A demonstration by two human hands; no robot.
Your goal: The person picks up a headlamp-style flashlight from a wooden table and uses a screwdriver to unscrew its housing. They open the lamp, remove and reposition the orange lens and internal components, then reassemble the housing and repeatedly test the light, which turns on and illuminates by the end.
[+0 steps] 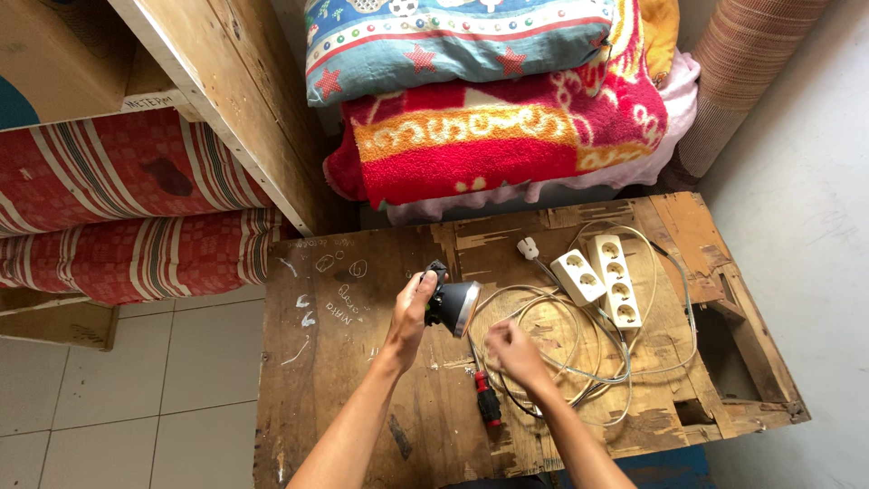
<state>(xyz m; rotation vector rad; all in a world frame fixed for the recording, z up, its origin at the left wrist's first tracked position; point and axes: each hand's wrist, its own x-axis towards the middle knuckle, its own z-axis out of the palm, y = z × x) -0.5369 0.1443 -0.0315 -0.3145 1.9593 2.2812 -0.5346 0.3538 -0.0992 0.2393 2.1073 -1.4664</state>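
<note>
My left hand (409,312) grips a small black lamp head with a shiny round reflector (453,305), held just above the worn wooden table (344,380). Over the coiled white cable (579,362) hovers my right hand (513,349), blurred, fingers curled; whether it holds anything I cannot tell. A screwdriver with a red and black handle (487,398) lies on the table just below and between my hands. Two white socket strips (602,276) and a white plug (528,247) lie at the table's right side.
Folded colourful blankets (489,118) are stacked behind the table. Red striped mattresses (127,208) lie under a wooden shelf (244,109) at the left. A rolled mat (742,72) leans at the back right. The table's right end has a broken hole (724,349). Tiled floor (118,398) lies to the left.
</note>
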